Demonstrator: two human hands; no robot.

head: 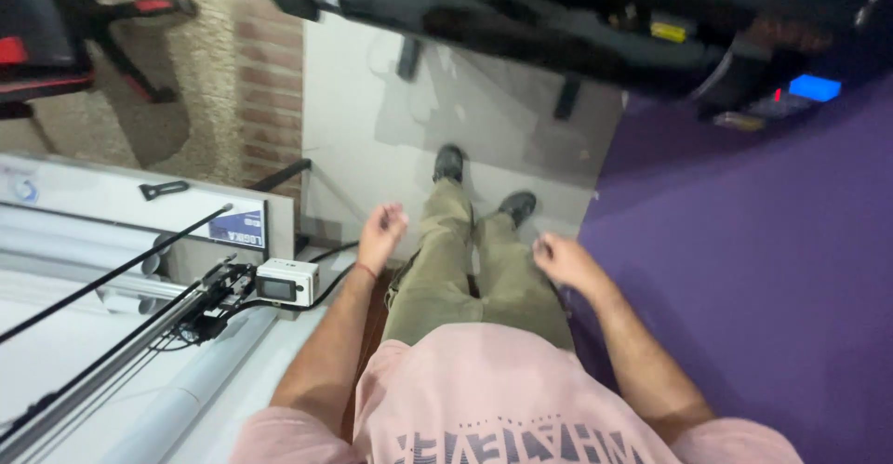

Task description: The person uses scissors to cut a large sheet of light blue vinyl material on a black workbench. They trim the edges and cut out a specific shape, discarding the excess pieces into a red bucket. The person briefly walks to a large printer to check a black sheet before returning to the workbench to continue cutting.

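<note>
I am looking straight down my own body: a pink shirt (pixel 484 399), olive trousers (pixel 456 269) and dark shoes (pixel 448 163) on a pale floor. My left hand (pixel 381 227) hangs in front of my left thigh with its fingers loosely curled, holding nothing and touching nothing. A thin red band circles its wrist. My right hand (pixel 561 259) is raised beside my right thigh, close to the edge of a purple surface (pixel 744 269). Its fingers are loosely bent and it too holds nothing.
A white machine bed (pixel 112 371) with a metal rail and black rods (pixel 121 273) lies at my left, with a small white box with a screen (pixel 286 281) at its end. A black machine (pixel 558 18) spans the top. A brick column (pixel 270 83) and a red-black chair (pixel 56 27) stand at the far left.
</note>
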